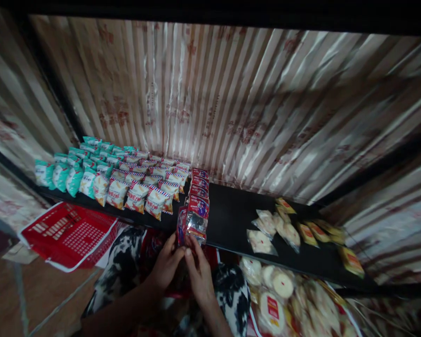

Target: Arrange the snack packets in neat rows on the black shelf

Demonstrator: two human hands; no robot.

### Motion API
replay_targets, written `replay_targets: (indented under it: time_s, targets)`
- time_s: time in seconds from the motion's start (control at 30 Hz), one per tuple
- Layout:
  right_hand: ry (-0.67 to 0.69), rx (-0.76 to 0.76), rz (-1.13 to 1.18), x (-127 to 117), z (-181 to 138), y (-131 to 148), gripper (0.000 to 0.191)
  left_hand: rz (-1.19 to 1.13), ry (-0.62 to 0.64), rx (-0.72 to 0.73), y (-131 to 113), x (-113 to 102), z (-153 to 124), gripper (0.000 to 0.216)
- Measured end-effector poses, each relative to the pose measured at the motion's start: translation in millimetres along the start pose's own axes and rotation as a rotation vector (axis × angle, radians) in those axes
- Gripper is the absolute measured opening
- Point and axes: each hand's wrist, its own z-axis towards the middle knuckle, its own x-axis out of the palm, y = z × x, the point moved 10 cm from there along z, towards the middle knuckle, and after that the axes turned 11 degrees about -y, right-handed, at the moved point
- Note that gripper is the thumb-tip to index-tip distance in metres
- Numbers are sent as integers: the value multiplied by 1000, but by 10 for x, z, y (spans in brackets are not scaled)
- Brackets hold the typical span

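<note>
My left hand (166, 263) and my right hand (199, 267) are close together at the front edge of the shelf, thumbs nearly touching. My left hand's fingers are closed on a red-and-purple snack packet (181, 225), held upright at the shelf edge. My right hand's fingers are bent at the bottom of the same packet and the front one of a row of matching snack packets (198, 208); some fingertips are hidden. That row runs back towards the wall. Left of it stand several white-and-orange snack bags (136, 195), with teal snack bags (73, 179) farther left.
The black shelf (228, 220) has striped plastic sheeting (203, 103) behind it. Clear-wrapped pale snacks (261, 241) and yellow packets (308, 234) lie at the right. A red basket (70, 234) is on the floor at left; packaged round snacks (273, 309) are below the shelf at right.
</note>
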Motion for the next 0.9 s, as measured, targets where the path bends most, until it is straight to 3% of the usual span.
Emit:
replay_targets:
  time_s: [0.13, 0.33, 0.43, 0.57, 0.77, 0.9]
  targets:
    - [17, 31, 135, -57, 100, 95, 59, 7, 26, -20, 11, 144, 23, 66]
    - [12, 84, 106, -171, 355, 17, 51, 197, -22, 132, 17, 225, 223, 43]
    - [-49, 129, 190, -263, 537, -94, 46, 333, 21, 225, -79, 350, 324, 36]
    - [-82, 276, 353, -312, 749, -224, 45, 517, -38, 316, -141, 402, 516, 36]
    - [-121, 321, 467, -379, 1052, -194, 47, 482, 24, 393, -121, 560, 755, 46]
    - [-82, 341, 490, -338, 1262, -210, 51, 508, -55, 390, -167, 598, 975, 39]
